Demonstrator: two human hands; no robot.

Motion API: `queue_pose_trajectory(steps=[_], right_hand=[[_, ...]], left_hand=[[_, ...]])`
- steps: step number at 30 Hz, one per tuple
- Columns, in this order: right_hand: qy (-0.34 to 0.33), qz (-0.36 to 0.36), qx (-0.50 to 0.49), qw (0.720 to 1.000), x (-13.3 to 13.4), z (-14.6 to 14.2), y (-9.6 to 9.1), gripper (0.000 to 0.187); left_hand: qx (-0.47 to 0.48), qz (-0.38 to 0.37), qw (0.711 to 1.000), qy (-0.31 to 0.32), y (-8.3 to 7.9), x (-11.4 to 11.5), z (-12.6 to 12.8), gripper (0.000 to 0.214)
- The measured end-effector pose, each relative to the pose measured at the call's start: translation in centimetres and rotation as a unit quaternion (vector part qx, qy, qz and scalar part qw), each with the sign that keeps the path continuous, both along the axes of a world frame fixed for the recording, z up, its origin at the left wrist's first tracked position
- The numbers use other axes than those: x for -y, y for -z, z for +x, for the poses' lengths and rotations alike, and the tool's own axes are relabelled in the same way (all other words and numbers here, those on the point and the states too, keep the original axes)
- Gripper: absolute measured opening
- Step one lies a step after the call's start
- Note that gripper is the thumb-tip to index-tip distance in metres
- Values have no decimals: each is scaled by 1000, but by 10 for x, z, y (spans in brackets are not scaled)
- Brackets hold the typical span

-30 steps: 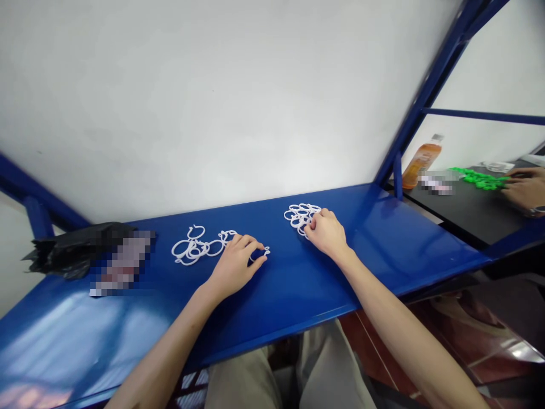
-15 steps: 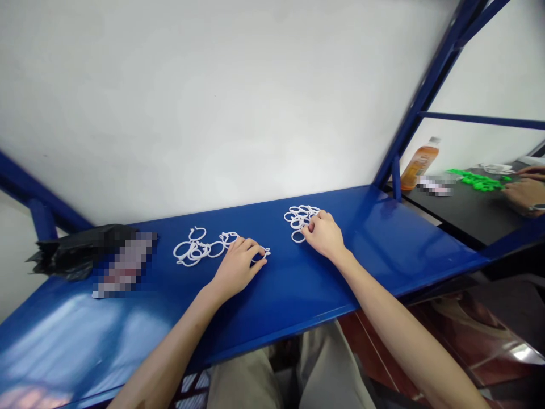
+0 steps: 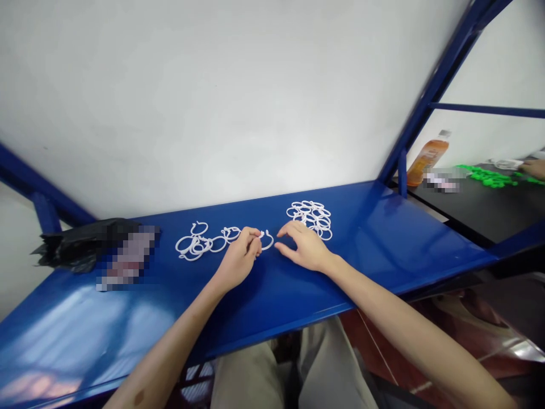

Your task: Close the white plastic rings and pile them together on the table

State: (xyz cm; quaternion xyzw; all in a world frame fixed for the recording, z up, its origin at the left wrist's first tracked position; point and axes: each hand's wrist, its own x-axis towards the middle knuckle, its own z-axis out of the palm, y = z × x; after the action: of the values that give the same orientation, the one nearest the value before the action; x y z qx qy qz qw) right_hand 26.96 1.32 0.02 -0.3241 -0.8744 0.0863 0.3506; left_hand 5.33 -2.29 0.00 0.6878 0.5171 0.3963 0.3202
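Head view: a blue bench [image 3: 383,250] is seen from above against a white wall, with both of the person's forearms stretched over it.
Left hand [image 3: 238,261]: thumb and forefinger are closed in a pinch on the left end of the white ring; the other fingers are curled under.
White ring [image 3: 268,241]: it is found at mid-bench, between the two hands. Whether it is lifted clear of the surface cannot be told.
Right hand [image 3: 304,247]: it is laid palm down with the fingers spread and loosely bent; nothing is held. Its fingertips are just beside the white ring; contact cannot be confirmed.
Loose pile [image 3: 310,215]: more white rings are heaped behind the right hand, towards the wall.
Linked row [image 3: 204,244]: white rings touching one another are set out to the left of the left hand.
Black bag [image 3: 68,250]: it is noted at the far left of the bench.
Neighbouring table [image 3: 468,210]: an orange bottle [image 3: 428,156] and green pieces [image 3: 489,176] are placed on it; another person's hand [image 3: 537,167] is seen at the right edge.
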Motion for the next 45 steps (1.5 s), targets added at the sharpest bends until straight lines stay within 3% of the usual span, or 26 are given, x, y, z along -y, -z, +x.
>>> queue_pose_trajectory(steps=[6, 11, 19, 25, 29, 34, 41, 45], right_hand=[[-46, -112, -81, 989, 5, -13, 10, 16], [-62, -162, -143, 974, -1, -14, 13, 13], [-68, -76, -134, 986, 0, -15, 18, 12], [-102, -28, -86, 991, 0, -8, 21, 14], [-76, -39, -79, 993, 1, -10, 19, 15], [-20, -114, -76, 990, 3, -13, 14, 17], [-67, -83, -50, 993, 0, -13, 17, 11], [-39, -52, -38, 997, -7, -10, 19, 13]], left_hand=[[85, -65, 993, 43, 6, -1, 5, 20], [16, -21, 999, 30, 4, 2, 6, 22], [-32, 18, 999, 8, 5, 6, 5, 25], [-71, 65, 994, 54, 10, 10, 7, 18], [-82, 76, 993, 34, 6, 8, 9, 19], [-104, 77, 992, 0, -1, 4, 8, 26], [-90, 25, 996, -11, 5, -1, 4, 26], [-151, 111, 980, -60, 7, -7, -5, 32]])
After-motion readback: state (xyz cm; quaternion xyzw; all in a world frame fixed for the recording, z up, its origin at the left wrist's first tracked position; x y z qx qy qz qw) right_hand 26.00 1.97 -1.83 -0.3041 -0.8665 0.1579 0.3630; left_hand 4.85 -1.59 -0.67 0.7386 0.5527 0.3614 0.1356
